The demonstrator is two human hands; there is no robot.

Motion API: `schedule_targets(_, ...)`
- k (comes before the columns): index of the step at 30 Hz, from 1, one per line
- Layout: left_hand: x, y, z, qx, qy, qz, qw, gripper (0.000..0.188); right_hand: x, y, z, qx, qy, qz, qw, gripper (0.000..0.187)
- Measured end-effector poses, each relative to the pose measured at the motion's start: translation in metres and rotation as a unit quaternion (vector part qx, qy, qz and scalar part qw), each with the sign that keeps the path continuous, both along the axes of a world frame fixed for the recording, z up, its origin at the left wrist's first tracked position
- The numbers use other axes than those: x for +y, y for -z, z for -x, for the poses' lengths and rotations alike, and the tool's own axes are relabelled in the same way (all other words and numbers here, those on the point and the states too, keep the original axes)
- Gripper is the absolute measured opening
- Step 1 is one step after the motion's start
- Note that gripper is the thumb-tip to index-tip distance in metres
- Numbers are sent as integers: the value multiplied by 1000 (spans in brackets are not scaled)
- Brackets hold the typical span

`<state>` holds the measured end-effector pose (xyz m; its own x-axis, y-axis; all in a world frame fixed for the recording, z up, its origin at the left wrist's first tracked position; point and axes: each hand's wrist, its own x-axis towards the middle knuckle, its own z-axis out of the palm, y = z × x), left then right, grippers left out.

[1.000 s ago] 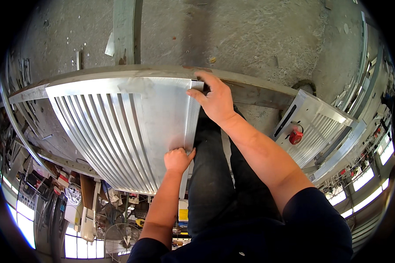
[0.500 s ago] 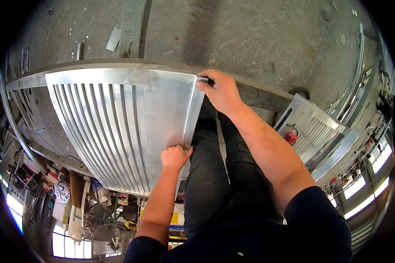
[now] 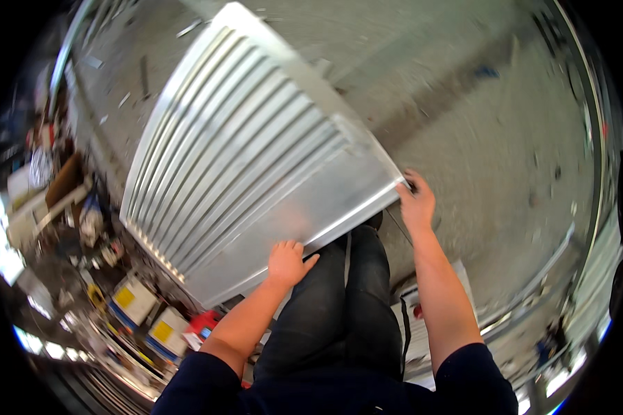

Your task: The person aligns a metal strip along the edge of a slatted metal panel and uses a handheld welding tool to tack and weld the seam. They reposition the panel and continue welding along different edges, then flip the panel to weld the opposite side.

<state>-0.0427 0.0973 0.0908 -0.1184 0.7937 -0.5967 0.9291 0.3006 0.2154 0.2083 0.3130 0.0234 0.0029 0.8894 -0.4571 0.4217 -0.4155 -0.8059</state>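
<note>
Your left hand [image 3: 289, 263], fingers curled, grips the near edge of the slatted metal panel [image 3: 284, 216]; your right hand [image 3: 417, 200] pinches its corner. Unlike earlier, the panel slants diagonally across the view.

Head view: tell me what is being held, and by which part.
A slatted metal panel: the right hand holds it at a corner, the left hand by its near edge.
</note>
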Motion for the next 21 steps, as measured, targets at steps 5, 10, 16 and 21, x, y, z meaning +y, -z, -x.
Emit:
schedule_targets(5,-94,-23,3,-188,-575,153,781,54,0,8,2,-64,-64,3,996,28)
schedule_targets(10,-167,32,-29,-402,-875,-54,264,91,7,19,-10,-62,-98,-19,993,28)
schedule_targets(16,-127,79,-24,-563,-767,-302,-62,76,15,26,-11,-44,-87,-8,995,25)
schedule_targets(21,-119,94,-20,-519,-797,-287,-116,49,21,26,-17,-30,-87,36,995,29)
